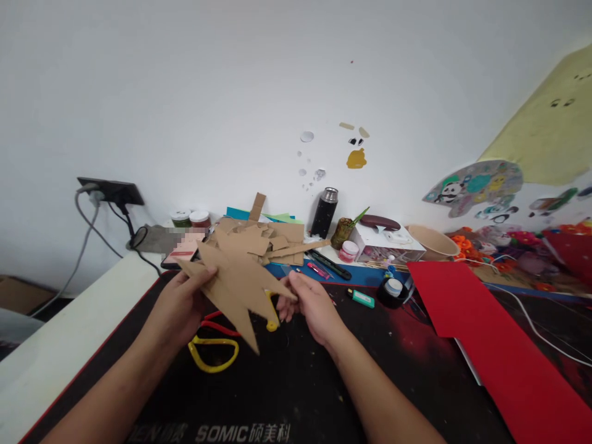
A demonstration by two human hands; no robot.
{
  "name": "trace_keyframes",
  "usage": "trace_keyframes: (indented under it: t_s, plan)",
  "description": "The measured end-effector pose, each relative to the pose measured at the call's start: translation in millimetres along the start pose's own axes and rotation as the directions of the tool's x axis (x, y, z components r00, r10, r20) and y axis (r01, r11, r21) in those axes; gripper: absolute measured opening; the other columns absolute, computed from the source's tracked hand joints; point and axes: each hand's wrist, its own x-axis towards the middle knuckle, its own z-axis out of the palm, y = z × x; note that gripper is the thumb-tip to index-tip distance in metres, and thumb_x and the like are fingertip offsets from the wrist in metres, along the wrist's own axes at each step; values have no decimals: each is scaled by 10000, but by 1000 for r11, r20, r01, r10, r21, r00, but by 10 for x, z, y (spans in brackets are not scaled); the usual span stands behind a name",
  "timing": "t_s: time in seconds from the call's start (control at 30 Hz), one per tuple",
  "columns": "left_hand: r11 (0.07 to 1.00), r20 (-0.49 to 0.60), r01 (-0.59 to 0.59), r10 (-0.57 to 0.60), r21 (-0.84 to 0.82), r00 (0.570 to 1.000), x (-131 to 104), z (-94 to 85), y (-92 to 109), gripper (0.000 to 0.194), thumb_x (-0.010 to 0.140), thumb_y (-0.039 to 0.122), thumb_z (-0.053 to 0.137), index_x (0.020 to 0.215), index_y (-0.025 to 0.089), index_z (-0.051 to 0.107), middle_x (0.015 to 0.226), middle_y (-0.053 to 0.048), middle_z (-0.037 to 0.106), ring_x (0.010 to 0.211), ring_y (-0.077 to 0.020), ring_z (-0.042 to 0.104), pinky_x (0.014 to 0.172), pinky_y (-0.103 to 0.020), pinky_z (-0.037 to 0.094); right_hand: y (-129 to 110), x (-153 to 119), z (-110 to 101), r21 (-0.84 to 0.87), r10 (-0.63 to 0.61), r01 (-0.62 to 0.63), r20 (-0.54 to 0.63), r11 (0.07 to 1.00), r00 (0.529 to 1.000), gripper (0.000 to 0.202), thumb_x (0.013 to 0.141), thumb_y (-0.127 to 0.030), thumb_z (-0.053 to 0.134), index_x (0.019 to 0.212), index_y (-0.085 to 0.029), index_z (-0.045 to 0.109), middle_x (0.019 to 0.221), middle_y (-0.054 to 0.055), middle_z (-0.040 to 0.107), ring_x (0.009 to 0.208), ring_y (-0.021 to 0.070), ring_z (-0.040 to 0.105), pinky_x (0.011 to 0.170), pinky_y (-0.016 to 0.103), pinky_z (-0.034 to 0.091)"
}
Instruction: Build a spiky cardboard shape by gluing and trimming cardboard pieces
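Observation:
A spiky, star-like piece of brown cardboard (pixel 240 277) is held above the black mat. My left hand (pixel 187 299) pinches its left side between thumb and fingers. At the right, my right hand (pixel 308 305) has its fingers closed around the tip of one point. Below the cardboard lie scissors with yellow handles (pixel 213 369), partly hidden by it. A red curved handle (pixel 217 324) shows beside them. Behind the held piece is a pile of cardboard scraps (pixel 277 237).
Along the wall stand a black thermos (pixel 324 213), a pen holder (pixel 342 233), small jars (pixel 348 251) and a white box (pixel 388 243). A green lighter (pixel 361 298) and a box cutter (pixel 329 264) lie right of centre. Red card (pixel 490 345) covers the right side.

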Motion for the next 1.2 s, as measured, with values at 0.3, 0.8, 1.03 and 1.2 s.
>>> trace_keyframes:
  t_s: [0.3, 0.8, 1.03, 1.2]
  plan:
    - [971, -9, 14, -16, -240, 1000, -35, 133, -70, 217, 885, 0, 685, 919, 199, 764, 910, 11, 838, 775, -126, 792, 672, -166, 666, 153, -9, 137, -51, 30, -22, 154, 998, 988, 617, 822, -669, 811, 1154, -164, 688, 777, 5, 724, 532, 118, 652, 492, 220, 460]
    - [985, 356, 96, -40, -141, 934, -285, 246, -443, 576, 789, 248, 918, 1340, 241, 750, 1338, -113, 793, 1351, -382, 664, 1115, -480, 581, 152, 35, 122, 137, -99, 101, -21, 985, 995, 613, 841, -757, 751, 805, -146, 720, 728, 64, 744, 473, 104, 585, 468, 214, 453]
    - [968, 200, 252, -249, 12, 948, 77, -34, -220, 550, 640, -32, 807, 1157, 154, 800, 1137, -165, 844, 1149, -350, 784, 1048, -406, 617, -88, 55, -148, 159, -170, 190, -129, 969, 977, 622, 867, -673, 760, 534, -158, 662, 488, 37, 584, 475, 139, 558, 471, 246, 402]
    - [993, 149, 109, -116, 53, 982, 230, -148, 10, 324, 803, 238, 836, 1110, 136, 819, 1098, -156, 850, 946, -290, 816, 781, -325, 680, -158, 22, -232, 49, -192, 190, 44, 981, 980, 657, 904, -667, 717, 470, -187, 604, 458, 38, 577, 453, 134, 532, 496, 264, 379]
